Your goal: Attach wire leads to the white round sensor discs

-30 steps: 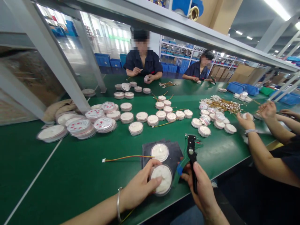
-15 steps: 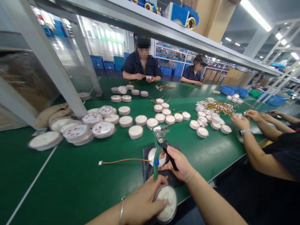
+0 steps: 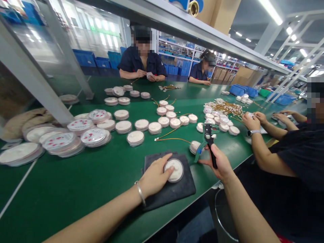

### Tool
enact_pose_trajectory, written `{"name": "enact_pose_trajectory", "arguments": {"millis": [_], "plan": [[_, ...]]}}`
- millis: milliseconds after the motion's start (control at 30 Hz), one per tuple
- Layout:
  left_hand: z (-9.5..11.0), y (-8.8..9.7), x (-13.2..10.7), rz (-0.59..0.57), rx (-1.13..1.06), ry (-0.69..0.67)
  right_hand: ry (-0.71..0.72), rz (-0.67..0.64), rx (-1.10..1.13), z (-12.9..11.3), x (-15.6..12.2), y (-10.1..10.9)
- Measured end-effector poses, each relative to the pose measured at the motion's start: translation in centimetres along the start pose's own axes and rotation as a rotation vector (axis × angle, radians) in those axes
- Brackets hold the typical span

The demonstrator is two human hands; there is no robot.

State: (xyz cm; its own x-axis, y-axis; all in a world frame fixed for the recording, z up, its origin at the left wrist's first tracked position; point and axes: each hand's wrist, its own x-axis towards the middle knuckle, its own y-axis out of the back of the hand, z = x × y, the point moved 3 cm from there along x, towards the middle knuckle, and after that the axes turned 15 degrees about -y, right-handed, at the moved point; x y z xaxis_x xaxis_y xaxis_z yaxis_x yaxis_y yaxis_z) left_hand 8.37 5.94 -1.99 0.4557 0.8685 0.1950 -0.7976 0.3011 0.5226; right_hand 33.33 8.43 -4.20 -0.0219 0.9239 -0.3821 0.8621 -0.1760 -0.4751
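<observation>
My left hand (image 3: 154, 175) rests on a dark grey mat (image 3: 169, 189) near the table's front edge, its fingers laid on a round white disc (image 3: 174, 170). My right hand (image 3: 220, 163) is closed round the black and green handles of a wire stripper (image 3: 209, 141), held upright just right of the mat. A second white disc (image 3: 194, 146) with an orange-yellow wire (image 3: 172, 139) lies on the green table (image 3: 101, 168) beyond the mat, close to the tool's jaws.
Rows of white discs (image 3: 141, 125) and stacked labelled spools (image 3: 76, 133) cover the middle and left. A pile of wires (image 3: 225, 108) lies far right. A co-worker's arms (image 3: 255, 135) work at my right; two people sit across. A steel frame post (image 3: 32, 77) stands left.
The disc my left hand held at the table edge now lies on the mat. The wired disc moved off the mat to the right. My right hand carried the stripper rightward.
</observation>
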Motion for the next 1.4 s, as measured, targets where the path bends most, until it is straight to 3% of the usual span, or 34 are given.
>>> {"name": "enact_pose_trajectory", "arguments": {"millis": [133, 233, 400, 600, 867, 1000, 1133, 1300, 1400], "plan": [[0.1, -0.4, -0.1, -0.07, 0.084, -0.111, 0.065, 0.124, -0.151, 1.3, -5.8, 2.0], [0.2, -0.1, -0.3, -0.137, 0.138, -0.187, 0.002, 0.144, -0.43, 4.4, -10.5, 3.5], [0.9, -1.5, -0.3, -0.066, 0.287, -0.23, 0.173, 0.322, -0.875, 9.2, -14.8, 5.3], [0.7, -4.3, -0.5, -0.05, 0.321, -0.25, 0.333, 0.405, -1.099, 10.7, -15.8, 3.0], [0.0, -4.1, -0.6, -0.051, 0.363, -0.273, 0.63, 0.373, -1.536, 11.0, -14.7, 1.8], [0.1, -4.2, -0.6, -0.05, 0.361, -0.279, 0.576, 0.404, -1.499, 10.2, -15.3, 1.7], [0.0, -4.2, -0.6, -0.046, 0.354, -0.28, 0.565, 0.557, -1.423, 9.5, -15.6, 1.7], [0.1, -4.1, -0.8, -0.042, 0.355, -0.279, 0.481, 0.394, -1.438, 10.2, -14.0, 1.2], [0.2, -4.0, -0.8, -0.043, 0.353, -0.272, 0.413, 0.48, -1.385, 9.6, -14.9, 1.5]]}}
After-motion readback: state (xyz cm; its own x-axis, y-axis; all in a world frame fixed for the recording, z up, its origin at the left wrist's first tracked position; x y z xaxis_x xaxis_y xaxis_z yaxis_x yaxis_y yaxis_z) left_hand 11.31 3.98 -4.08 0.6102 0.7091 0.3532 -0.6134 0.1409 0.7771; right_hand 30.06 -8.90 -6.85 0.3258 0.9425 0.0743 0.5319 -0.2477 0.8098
